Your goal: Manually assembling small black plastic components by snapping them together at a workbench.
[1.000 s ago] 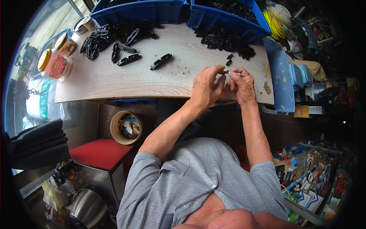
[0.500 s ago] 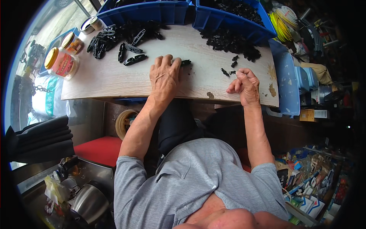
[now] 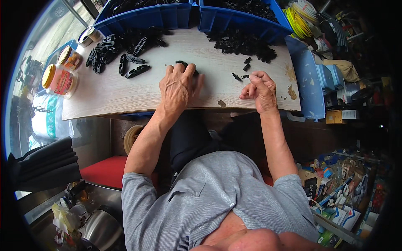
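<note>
My left hand [image 3: 176, 87] rests over the table with its fingers bent down on an elongated black plastic part [image 3: 182, 63]. Much of that part is hidden beneath the fingers, and the thumb is smeared by motion. On the right, my right hand [image 3: 264, 91] is closed, thumb and forefinger pressed together; whatever lies between them is too small to make out. Just left of its fingertips lie small black plastic pieces [image 3: 237, 77]. Left of my left hand, several longer black parts [image 3: 137, 71] lie in front of a heap of similar parts [image 3: 109, 47].
Small black pieces form a pile [image 3: 243, 47] before the right blue bin [image 3: 243, 20]; the left blue bin [image 3: 146, 21] stands beside it. Yellow-lidded jars [image 3: 59, 80] and tins [image 3: 85, 38] line the table's left side. A light blue container [image 3: 307, 79] borders the right edge.
The black part under my left hand has turned, its end now showing above the fingers rather than out to the right. My right hand keeps its pinch. The whole view has shifted slightly.
</note>
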Tool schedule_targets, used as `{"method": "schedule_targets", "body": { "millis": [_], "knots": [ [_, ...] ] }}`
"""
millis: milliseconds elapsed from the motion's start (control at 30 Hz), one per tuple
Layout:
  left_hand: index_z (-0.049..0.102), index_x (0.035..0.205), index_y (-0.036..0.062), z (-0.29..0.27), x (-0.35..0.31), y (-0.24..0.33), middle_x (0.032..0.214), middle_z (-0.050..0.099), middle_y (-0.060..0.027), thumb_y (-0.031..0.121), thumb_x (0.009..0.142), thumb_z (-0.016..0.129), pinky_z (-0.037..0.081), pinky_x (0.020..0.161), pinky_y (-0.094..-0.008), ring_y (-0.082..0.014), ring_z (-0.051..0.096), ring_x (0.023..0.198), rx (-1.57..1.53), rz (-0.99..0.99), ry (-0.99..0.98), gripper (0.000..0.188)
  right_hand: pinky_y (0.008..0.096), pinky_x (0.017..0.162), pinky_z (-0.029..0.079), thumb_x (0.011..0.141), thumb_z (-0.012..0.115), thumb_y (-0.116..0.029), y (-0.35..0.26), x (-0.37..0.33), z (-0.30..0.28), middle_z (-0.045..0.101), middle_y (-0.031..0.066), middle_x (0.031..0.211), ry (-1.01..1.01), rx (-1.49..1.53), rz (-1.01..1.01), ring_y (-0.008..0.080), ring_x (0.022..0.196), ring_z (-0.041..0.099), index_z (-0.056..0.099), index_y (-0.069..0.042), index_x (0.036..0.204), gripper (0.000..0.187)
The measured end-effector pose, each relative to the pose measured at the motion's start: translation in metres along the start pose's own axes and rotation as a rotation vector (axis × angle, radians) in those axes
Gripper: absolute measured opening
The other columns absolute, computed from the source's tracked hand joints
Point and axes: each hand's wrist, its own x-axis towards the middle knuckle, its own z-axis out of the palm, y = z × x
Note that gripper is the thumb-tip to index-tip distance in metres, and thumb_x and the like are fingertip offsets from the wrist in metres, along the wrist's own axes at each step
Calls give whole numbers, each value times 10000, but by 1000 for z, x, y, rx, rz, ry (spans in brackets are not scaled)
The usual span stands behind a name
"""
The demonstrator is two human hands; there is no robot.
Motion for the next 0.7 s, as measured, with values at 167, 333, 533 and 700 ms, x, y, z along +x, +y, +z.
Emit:
{"method": "schedule_targets", "body": {
  "millis": [167, 333, 533, 700],
  "knots": [
    [636, 1081, 119, 13, -3, 0, 913, 626, -104, 190, 857, 699, 511, 732, -434, -325, 600, 895, -30, 34, 40, 244, 383, 530, 602, 895, 706, -202, 1, 1, 0, 536, 20, 538, -3, -5, 5, 176, 549, 647, 650, -109, 974, 134],
    [633, 1089, 98, 15, -2, -6, 1031, 661, -105, 126, 821, 715, 519, 782, -430, -326, 609, 942, -28, 40, 198, 282, 403, 545, 609, 898, 702, -198, 3, 1, 1, 542, 22, 542, -14, 25, -20, 182, 557, 656, 655, -105, 979, 132],
    [646, 1065, 37, 17, -10, 11, 906, 678, -129, 99, 855, 710, 507, 743, -363, -290, 627, 806, -491, -41, 111, 228, 453, 620, 624, 904, 693, -179, 7, 0, 10, 554, 31, 556, -75, 139, -57, 205, 564, 658, 665, -108, 990, 115],
    [650, 1139, 17, 21, -15, 56, 834, 672, -18, 88, 917, 701, 486, 582, -210, -54, 597, 695, -1479, -511, -205, 239, 423, 647, 621, 909, 682, -147, 9, -5, 23, 597, 33, 630, -150, 191, -33, 180, 602, 647, 671, -94, 1008, 113]
  ]
}}
